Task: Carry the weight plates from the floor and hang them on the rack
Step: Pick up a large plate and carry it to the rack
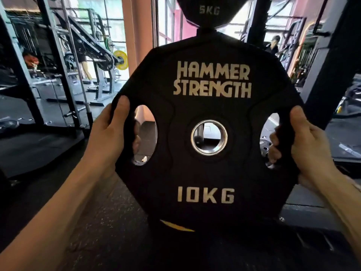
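Note:
A black 10KG weight plate (207,169) marked HAMMER STRENGTH fills the middle of the head view, held upright and facing me. My left hand (109,132) grips its left edge, fingers curled through the left handle hole. My right hand (300,141) grips the right edge the same way through the right hole. Through the steel centre hole (209,137) a peg end shows behind the plate. Above hangs a smaller black 5KG plate (209,12) on the dark rack post (207,33), most of which the big plate hides.
A dark slanted frame beam (328,61) rises at the right. Gym machines with a yellow plate (121,60) stand at the back left, with a barbell (78,61) leaning there. Another plate (264,145) lies on the floor at right. A person (273,45) stands far back.

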